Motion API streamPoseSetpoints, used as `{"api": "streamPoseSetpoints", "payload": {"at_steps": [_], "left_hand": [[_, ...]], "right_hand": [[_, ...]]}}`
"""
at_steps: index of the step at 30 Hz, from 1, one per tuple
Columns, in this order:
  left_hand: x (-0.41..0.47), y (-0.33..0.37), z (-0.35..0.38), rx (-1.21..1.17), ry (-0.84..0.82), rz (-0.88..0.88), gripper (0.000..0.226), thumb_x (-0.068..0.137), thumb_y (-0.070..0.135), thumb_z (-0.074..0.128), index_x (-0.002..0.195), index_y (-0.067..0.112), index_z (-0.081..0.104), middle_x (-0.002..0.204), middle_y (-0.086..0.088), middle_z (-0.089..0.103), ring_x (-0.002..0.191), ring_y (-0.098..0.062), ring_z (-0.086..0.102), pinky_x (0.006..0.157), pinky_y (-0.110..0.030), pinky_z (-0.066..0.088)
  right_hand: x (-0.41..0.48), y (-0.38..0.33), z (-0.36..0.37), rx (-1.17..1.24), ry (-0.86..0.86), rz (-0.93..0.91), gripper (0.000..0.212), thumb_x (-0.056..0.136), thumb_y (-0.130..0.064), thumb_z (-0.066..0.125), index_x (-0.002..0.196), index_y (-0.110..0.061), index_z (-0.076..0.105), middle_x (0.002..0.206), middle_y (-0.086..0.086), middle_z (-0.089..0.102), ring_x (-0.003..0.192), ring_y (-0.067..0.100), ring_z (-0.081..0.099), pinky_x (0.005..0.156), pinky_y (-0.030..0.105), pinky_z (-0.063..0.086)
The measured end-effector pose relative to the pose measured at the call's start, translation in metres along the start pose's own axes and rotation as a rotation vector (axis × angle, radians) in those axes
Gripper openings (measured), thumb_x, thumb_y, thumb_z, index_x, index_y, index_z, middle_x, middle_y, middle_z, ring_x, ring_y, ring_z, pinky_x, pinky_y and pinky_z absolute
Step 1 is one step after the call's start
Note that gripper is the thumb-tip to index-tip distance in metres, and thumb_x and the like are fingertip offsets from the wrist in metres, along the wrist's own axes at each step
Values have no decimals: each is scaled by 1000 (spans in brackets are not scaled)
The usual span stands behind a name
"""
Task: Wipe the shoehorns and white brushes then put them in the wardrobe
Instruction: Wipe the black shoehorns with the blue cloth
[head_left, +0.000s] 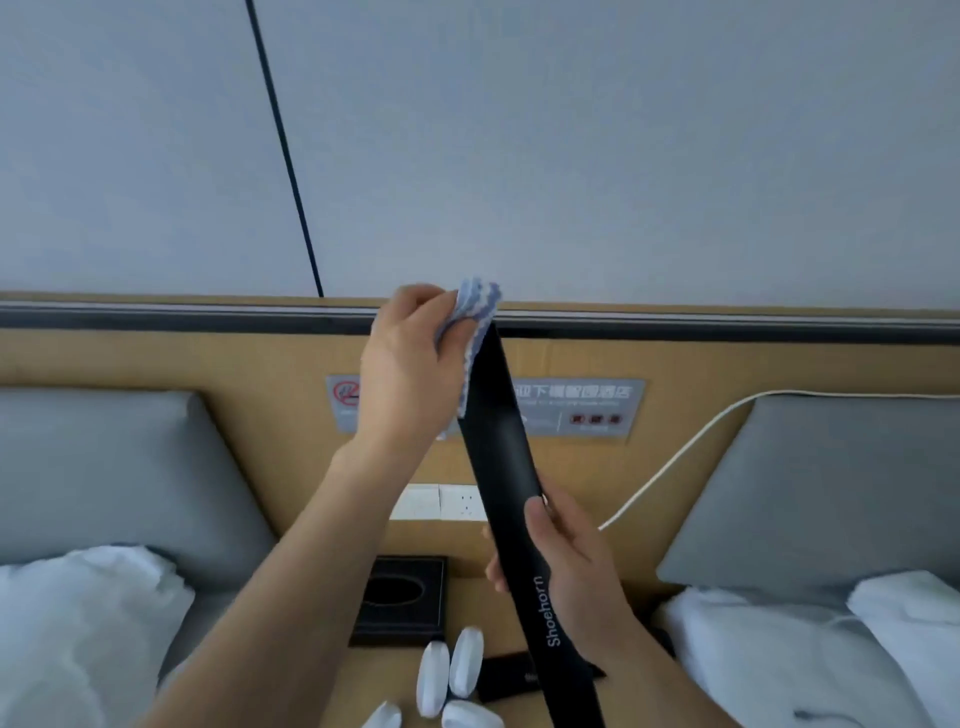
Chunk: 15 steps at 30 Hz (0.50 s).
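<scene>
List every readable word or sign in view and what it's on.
"Shoehorn": white letters on the long black plastic shoehorn held in the right hand.
No-smoking symbol: red circle on the grey wall plaque.
Plaque's white characters and red marks: too blurred to read.
Print on the second black shoehorn, lying flat: too small to read.

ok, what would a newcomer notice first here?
The long black shoehorn rises diagonally through the centre, held low down by the right grip. At its top end the left grip holds a blue-and-white cloth over it. Below, white brushes lie on the wooden nightstand between two beds.
</scene>
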<state>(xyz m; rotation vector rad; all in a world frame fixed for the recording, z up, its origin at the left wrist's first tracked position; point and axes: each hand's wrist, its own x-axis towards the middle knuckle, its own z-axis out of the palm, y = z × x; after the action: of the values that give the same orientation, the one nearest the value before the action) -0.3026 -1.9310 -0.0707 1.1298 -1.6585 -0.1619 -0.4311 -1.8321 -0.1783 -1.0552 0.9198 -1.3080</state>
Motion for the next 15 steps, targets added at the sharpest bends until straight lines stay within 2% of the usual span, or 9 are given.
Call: {"api": "streamPoseSetpoints", "payload": {"at_steps": [2, 4, 7, 10, 13, 15], "left_hand": [[22, 11, -6, 114, 34, 123, 16, 89, 14, 59, 84, 0, 64, 99, -10, 60, 87, -29, 54, 71, -24, 33], [30, 19, -6, 182, 40, 234, 19, 89, 16, 57, 88, -1, 66, 98, -14, 62, 88, -34, 54, 71, -28, 34], [21, 33, -4, 188, -7, 365, 26, 87, 22, 52, 86, 1, 68, 89, -11, 64, 77, -33, 56, 63, -34, 46], [-5, 43, 4, 210, -72, 467, 25, 84, 22, 51, 86, 5, 70, 85, -6, 65, 73, -28, 58, 55, -34, 51], [-34, 50, 9, 179, -168, 511, 22, 84, 22, 51, 87, 9, 69, 88, -3, 64, 78, -23, 58, 56, -31, 52], [-49, 51, 9, 172, -243, 530, 17, 83, 18, 54, 89, 11, 69, 91, -2, 64, 81, -22, 57, 54, -33, 53]], "right_hand": [[1, -19, 6, 30, 10, -11, 42, 91, -38, 41, 116, -7, 55, 81, 20, 61, 55, 26, 57, 50, 33, 46], [3, -32, 8, 69, 4, -25, 48, 87, -43, 37, 112, -6, 56, 81, 22, 60, 55, 28, 56, 50, 34, 46], [8, -47, 9, 52, 21, -59, 57, 88, -55, 32, 110, -10, 59, 82, 25, 59, 58, 29, 58, 51, 33, 48], [16, -59, 6, 36, 17, -97, 78, 71, -82, 35, 106, -20, 65, 84, 18, 66, 65, 26, 63, 57, 33, 50], [23, -69, 2, 147, 87, -105, 89, 59, -89, 39, 106, -17, 65, 88, 10, 69, 81, 20, 67, 69, 30, 50], [26, -79, -3, 216, 130, -94, 85, 57, -86, 43, 97, -15, 67, 84, 8, 69, 84, 20, 66, 75, 30, 50]]}}
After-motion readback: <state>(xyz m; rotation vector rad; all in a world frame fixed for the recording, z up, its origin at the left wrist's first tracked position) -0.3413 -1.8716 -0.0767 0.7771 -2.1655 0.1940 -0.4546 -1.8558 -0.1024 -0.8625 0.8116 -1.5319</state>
